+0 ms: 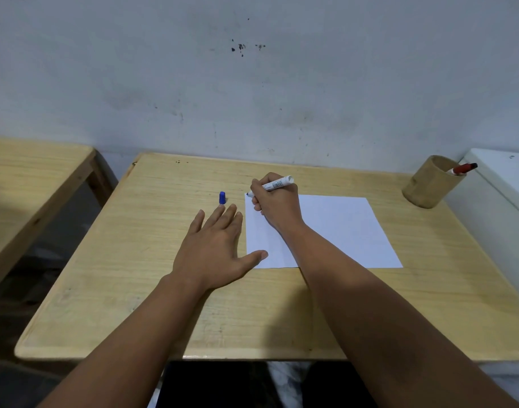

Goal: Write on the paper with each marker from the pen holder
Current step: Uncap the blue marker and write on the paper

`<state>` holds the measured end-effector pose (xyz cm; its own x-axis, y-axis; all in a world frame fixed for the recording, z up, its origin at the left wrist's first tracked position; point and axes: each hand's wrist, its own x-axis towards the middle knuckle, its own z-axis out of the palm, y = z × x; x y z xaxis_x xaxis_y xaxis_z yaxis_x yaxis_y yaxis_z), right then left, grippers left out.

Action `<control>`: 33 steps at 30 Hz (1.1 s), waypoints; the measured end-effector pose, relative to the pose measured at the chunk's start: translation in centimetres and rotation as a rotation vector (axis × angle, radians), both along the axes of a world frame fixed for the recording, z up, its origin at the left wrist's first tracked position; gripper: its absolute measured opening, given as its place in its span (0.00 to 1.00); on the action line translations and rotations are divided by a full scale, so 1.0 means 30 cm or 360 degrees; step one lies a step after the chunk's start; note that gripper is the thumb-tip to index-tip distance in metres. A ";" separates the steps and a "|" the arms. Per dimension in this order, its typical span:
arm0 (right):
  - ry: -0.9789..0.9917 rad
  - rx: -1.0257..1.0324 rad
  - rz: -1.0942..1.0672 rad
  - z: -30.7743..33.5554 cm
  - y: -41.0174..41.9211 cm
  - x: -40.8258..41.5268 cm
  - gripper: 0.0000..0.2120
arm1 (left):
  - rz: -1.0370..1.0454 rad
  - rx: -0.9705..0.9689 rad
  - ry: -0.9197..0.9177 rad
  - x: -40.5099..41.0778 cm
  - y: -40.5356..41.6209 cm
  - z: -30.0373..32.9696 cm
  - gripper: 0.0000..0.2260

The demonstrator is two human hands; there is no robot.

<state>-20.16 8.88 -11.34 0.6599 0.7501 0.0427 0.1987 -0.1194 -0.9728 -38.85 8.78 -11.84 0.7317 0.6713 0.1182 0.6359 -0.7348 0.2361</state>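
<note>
head view: light wooden tabletop point(152, 260) against grey stained wall point(252, 83); right hand point(277, 201) fingers grip white marker point(277, 184) on white paper sheet point(340, 231), left hand point(214, 248) lies flat, fingers spread.

Both forearms are bare from wrist to elbow, with no sleeves reaching them. The left hand point(214, 251) and right hand point(277, 206) are ungloved, with short, unpainted fingernails.

- Small dark print and a barcode-like mark are seen on the white marker point(277, 183), but no word or number can be read.
</note>
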 end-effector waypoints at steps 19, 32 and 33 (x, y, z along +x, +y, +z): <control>0.0020 0.0067 0.0005 0.007 -0.005 -0.002 0.11 | -0.0015 0.0012 0.0001 0.000 0.007 -0.007 0.46; 0.0538 0.0329 -0.0050 0.276 -0.098 0.070 0.19 | 0.0023 -0.0073 -0.0058 -0.004 -0.003 0.011 0.46; 0.0497 0.0330 -0.0089 0.283 -0.121 0.079 0.15 | 0.0027 -0.0076 -0.0055 -0.003 -0.004 0.015 0.45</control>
